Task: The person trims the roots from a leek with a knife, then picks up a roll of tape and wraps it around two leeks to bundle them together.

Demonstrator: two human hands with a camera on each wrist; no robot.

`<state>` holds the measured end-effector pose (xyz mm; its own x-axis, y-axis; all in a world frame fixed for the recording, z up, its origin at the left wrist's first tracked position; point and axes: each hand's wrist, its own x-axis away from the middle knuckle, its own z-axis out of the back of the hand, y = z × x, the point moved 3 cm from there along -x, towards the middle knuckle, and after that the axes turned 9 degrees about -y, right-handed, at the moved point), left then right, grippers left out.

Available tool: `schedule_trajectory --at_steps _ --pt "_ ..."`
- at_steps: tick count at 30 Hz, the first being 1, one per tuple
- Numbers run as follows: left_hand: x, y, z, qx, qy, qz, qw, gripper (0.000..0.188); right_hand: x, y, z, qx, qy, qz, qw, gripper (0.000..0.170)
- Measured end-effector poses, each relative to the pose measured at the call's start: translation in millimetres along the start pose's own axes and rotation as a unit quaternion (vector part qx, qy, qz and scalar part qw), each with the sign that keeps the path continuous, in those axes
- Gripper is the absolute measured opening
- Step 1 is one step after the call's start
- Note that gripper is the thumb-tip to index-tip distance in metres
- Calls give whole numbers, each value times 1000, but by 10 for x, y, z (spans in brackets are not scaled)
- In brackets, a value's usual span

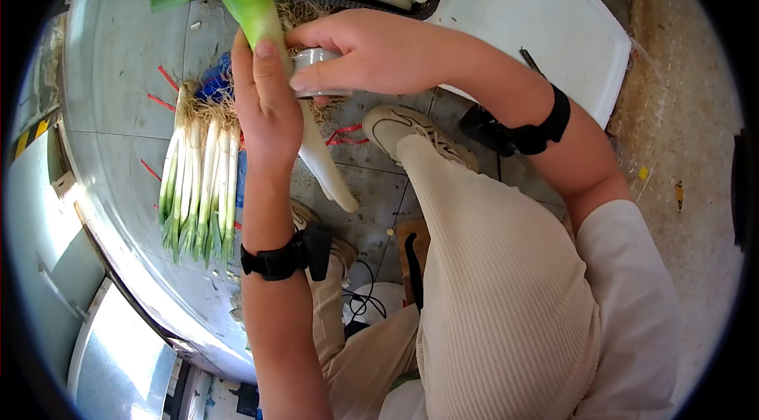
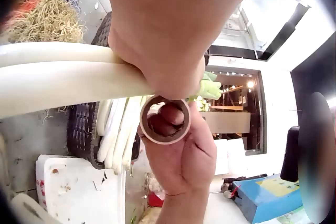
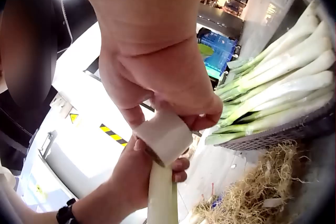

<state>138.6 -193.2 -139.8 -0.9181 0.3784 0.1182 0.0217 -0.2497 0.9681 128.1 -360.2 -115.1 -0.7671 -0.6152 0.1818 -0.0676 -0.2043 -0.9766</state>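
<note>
White-and-green leek stalks (image 1: 318, 155), at least two side by side, are held raised above the grey tiled floor (image 1: 118, 104), their leafy ends directed forward and their pale ends angled down toward the beige-trousered legs (image 1: 506, 246). They are clasped by the left grip (image 1: 269, 107), which is curled round them with the thumb laid along the shaft; such a hold, partway along the length, is presumably chosen so that the stalks are pressed together and balanced.

A white, ring-shaped roll of tape (image 3: 165, 137) is held by the right grip (image 1: 371, 56), whose fingertips are seen inside the core in the left wrist view. By this hold the roll is probably steadied while being left able to turn. It is placed close against the stalks, just beside the left grip; whether any tape is stuck to them cannot be told.

More white-stemmed leeks (image 3: 278, 87) are stacked lengthwise in a dark woven basket (image 2: 81, 134), likely for tidy stowage. On the floor, a row of rooted leeks (image 1: 198, 175) is laid with roots together at one end, perhaps for evenness. Thin red strips (image 1: 162, 101) are seen near it; their purpose cannot be told.
</note>
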Motion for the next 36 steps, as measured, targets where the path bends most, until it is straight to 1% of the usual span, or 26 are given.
schedule_trajectory --at_steps 1,2,4,5,7,8,10,12,14,15,16,17,18,19,20,21,22,23,24,26,27,29,31,32,34,36 --pt "-2 -51 24 25 -8 11 1000 43 18 -18 3 48 -48 -34 997 51" --pt "3 -91 48 25 -10 11 1000 43 18 -2 14 48 -47 -35 997 51" --pt "38 -158 33 153 -58 54 985 40 21 70 64 35 -2 -65 997 51" --pt "65 -161 36 154 -59 54 985 40 20 93 72 35 -1 -67 997 51" --pt "103 -105 14 179 -90 74 977 52 14 134 95 47 21 -52 997 52" --pt "72 -96 -4 199 -73 92 973 62 5 174 95 47 22 -53 997 52" --pt "88 -45 -9 187 -95 89 974 57 -25 217 86 -6 24 -10 1000 51" --pt "101 -36 -21 174 -116 88 974 53 -42 219 103 -6 11 -27 1000 50" --pt "107 -56 -26 196 -108 90 970 41 -36 189 117 -6 -2 -45 999 49" --pt "112 2 -46 197 -109 90 970 41 -20 155 135 31 28 -54 998 49" --pt "119 88 -71 208 -96 114 967 40 -8 133 149 67 59 -62 994 51" --pt "122 130 -86 219 -83 137 962 39 -16 137 134 68 59 -63 994 51" --pt "113 122 -83 220 -83 136 962 39 -28 162 122 67 89 -80 991 50" --pt "94 115 -61 173 -83 116 974 37 -40 180 105 65 118 -96 986 49" --pt "86 119 -42 125 -81 96 984 35 -49 162 53 64 117 -95 986 49" --pt "80 112 -41 124 -80 96 984 35 -46 139 10 7 142 -88 986 50" --pt "68 114 -45 96 -73 70 990 38 -47 134 -2 -50 166 -80 982 50" --pt "65 116 -57 69 -66 47 994 40 -62 130 6 -50 166 -80 981 50" --pt "73 108 -90 68 -67 49 994 40 -81 114 11 -58 151 -73 984 49" --pt "70 123 -122 41 -8 3 999 42 -99 66 36 -65 136 -64 986 48" --pt "62 90 -133 41 -8 2 999 42 -105 37 40 -75 115 -58 989 49" --pt "65 28 -132 12 43 -47 998 43 -115 32 34 -84 93 -53 991 50" --pt "55 -57 -89 7 35 -39 999 44 -148 74 22 -132 65 -50 988 51" --pt "50 -94 -67 1 27 -30 999 44 -146 105 47 -131 64 -51 988 51" --pt "45 -123 -44 10 24 -27 999 44 -125 162 65 -134 -5 -47 990 55" --pt "53 -118 -28 18 22 -24 999 44 -109 175 56 -127 -10 -42 991 56"
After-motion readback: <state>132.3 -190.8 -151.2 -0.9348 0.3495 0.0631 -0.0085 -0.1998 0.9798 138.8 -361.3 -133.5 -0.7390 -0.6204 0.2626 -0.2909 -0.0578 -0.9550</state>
